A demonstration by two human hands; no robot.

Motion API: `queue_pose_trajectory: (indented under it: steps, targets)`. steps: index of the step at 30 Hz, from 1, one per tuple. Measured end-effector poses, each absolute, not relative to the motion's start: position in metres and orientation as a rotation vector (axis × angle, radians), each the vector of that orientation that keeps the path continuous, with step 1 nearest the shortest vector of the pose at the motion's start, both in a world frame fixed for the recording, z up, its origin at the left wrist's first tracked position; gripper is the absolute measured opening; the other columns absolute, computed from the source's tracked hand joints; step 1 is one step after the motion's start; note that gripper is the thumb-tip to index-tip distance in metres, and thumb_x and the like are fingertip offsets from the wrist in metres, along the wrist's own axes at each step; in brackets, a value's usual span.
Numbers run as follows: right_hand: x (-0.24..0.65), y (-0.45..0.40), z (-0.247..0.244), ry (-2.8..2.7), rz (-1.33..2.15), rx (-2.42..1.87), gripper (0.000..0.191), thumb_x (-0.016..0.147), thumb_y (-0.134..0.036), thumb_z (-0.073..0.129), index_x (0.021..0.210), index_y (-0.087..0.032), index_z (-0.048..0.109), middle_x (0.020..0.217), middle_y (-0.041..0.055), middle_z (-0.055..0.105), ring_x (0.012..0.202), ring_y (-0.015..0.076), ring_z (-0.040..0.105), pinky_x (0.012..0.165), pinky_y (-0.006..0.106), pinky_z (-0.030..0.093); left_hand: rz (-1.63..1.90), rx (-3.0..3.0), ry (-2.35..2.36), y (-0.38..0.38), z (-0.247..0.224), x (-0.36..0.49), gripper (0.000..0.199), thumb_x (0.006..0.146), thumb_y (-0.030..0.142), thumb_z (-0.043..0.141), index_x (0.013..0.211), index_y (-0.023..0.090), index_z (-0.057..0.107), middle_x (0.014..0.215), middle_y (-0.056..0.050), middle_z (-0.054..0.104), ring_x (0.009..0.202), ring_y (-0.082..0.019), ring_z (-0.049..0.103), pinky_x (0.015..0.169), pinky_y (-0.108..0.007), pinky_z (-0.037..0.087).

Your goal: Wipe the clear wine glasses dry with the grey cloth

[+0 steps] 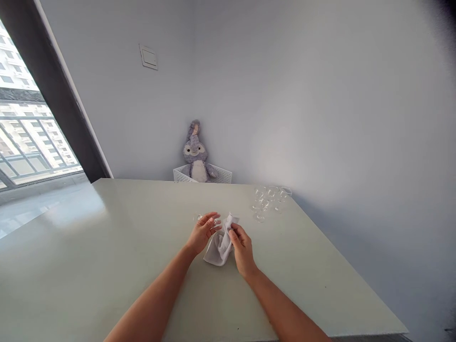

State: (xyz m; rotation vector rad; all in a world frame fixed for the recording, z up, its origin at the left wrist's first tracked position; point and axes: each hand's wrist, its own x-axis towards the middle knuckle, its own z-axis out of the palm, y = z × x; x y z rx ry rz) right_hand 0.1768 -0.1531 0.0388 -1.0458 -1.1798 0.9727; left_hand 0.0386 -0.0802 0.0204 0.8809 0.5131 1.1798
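A white cloth hangs in folds from my right hand, its fingers pinched around the upper part. Close to its left side, my left hand curls around a clear stemmed glass. The foot of this glass shows beyond the hand, tipped to the left; fingers and cloth hide much of the rest. Both hands are above the middle of the pale table.
Several clear stemmed glasses stand grouped at the table's far right corner, near the wall. Behind the far edge, a grey plush toy sits in a white perforated basket. A window lies at the left.
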Motion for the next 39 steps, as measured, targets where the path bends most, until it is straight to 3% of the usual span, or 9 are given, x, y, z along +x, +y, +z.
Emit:
queue_pose_trajectory:
  steps: [4, 9, 17, 22, 25, 28, 30, 32, 39]
  targets:
    - [0.175, -0.154, 0.037, -1.539, 1.056, -1.037, 0.042, 0.078, -0.03, 0.05, 0.119, -0.023, 0.048, 0.079, -0.001, 0.058, 0.068, 0.0131, 0.05, 0.063, 0.025, 0.043, 1.149, 0.952, 0.582, -0.082, 0.022, 0.036, 0.028, 0.073, 0.034, 0.061, 0.097, 0.02, 0.06, 0.108, -0.008, 0.058, 0.088, -0.016, 0.056, 0.077, -0.03, 0.044]
    - [0.174, -0.147, 0.024, -1.599, 0.965, -0.998, 0.036, 0.076, -0.027, 0.052, 0.111, -0.022, 0.055, 0.092, 0.0038, 0.061, 0.089, 0.0195, 0.053, 0.083, 0.034, 0.041, 1.029, 1.083, 0.614, -0.089, 0.029, 0.038, 0.029, 0.073, 0.035, 0.06, 0.097, 0.018, 0.06, 0.108, -0.009, 0.057, 0.08, -0.015, 0.056, 0.07, -0.026, 0.045]
    - [0.185, -0.138, 0.025, -0.997, 1.439, -0.872, 0.034, 0.075, -0.037, 0.053, 0.104, -0.019, 0.056, 0.078, 0.0031, 0.06, 0.06, 0.014, 0.053, 0.053, 0.026, 0.044, 0.903, 1.309, 0.57, -0.096, 0.039, 0.035, 0.048, 0.072, 0.03, 0.062, 0.118, 0.023, 0.049, 0.093, -0.005, 0.059, 0.086, -0.016, 0.054, 0.08, -0.03, 0.042]
    - [0.186, -0.14, 0.019, -1.526, 0.935, -1.162, 0.028, 0.072, -0.031, 0.056, 0.098, -0.02, 0.06, 0.078, 0.0044, 0.061, 0.07, 0.0179, 0.055, 0.064, 0.03, 0.044, 0.901, 1.344, 0.73, -0.09, 0.029, 0.036, 0.048, 0.077, 0.044, 0.052, 0.117, 0.018, 0.049, 0.076, -0.002, 0.058, 0.071, -0.013, 0.054, 0.07, -0.028, 0.044]
    - [0.187, -0.139, 0.017, -1.715, 0.657, -1.293, 0.017, 0.069, -0.026, 0.058, 0.085, -0.02, 0.064, 0.071, 0.0044, 0.06, 0.068, 0.0189, 0.054, 0.067, 0.033, 0.043, 0.835, 1.568, 1.03, -0.09, 0.027, 0.038, 0.048, 0.082, 0.051, 0.035, 0.102, 0.015, 0.059, 0.061, -0.001, 0.056, 0.057, -0.013, 0.053, 0.058, -0.026, 0.043]
    - [0.196, -0.133, 0.022, -1.531, 0.947, -1.279, 0.019, 0.07, -0.031, 0.058, 0.084, -0.019, 0.063, 0.065, 0.002, 0.057, 0.059, 0.016, 0.052, 0.055, 0.029, 0.044, 0.952, 2.063, 1.342, -0.092, 0.034, 0.036, 0.038, 0.086, 0.042, 0.033, 0.096, 0.02, 0.062, 0.073, -0.005, 0.062, 0.071, -0.018, 0.056, 0.067, -0.031, 0.043]
    - [0.204, -0.129, 0.027, -1.264, 1.238, -1.186, 0.025, 0.07, -0.037, 0.059, 0.085, -0.018, 0.061, 0.063, 0.0005, 0.055, 0.054, 0.0142, 0.051, 0.047, 0.026, 0.043, 1.035, 2.46, 1.328, -0.093, 0.04, 0.033, 0.028, 0.083, 0.033, 0.042, 0.104, 0.025, 0.059, 0.097, -0.007, 0.062, 0.095, -0.022, 0.052, 0.083, -0.036, 0.038]
    - [0.211, -0.126, 0.031, -1.08, 1.437, -1.074, 0.029, 0.068, -0.04, 0.062, 0.084, -0.016, 0.06, 0.062, -0.0006, 0.054, 0.051, 0.0125, 0.05, 0.042, 0.024, 0.041, 0.993, 2.727, 1.196, -0.093, 0.044, 0.029, 0.032, 0.079, 0.029, 0.051, 0.111, 0.027, 0.056, 0.101, -0.007, 0.06, 0.102, -0.022, 0.048, 0.092, -0.04, 0.031]
    - [0.232, -0.131, 0.049, -1.458, 1.529, -0.938, 0.036, 0.062, -0.029, 0.071, 0.094, -0.015, 0.064, 0.076, 0.0016, 0.06, 0.068, 0.0136, 0.053, 0.06, 0.025, 0.042, 0.564, 2.301, 1.116, -0.088, 0.046, 0.015, 0.032, 0.08, 0.041, 0.047, 0.099, 0.022, 0.063, 0.067, -0.002, 0.06, 0.066, -0.015, 0.052, 0.065, -0.027, 0.04]
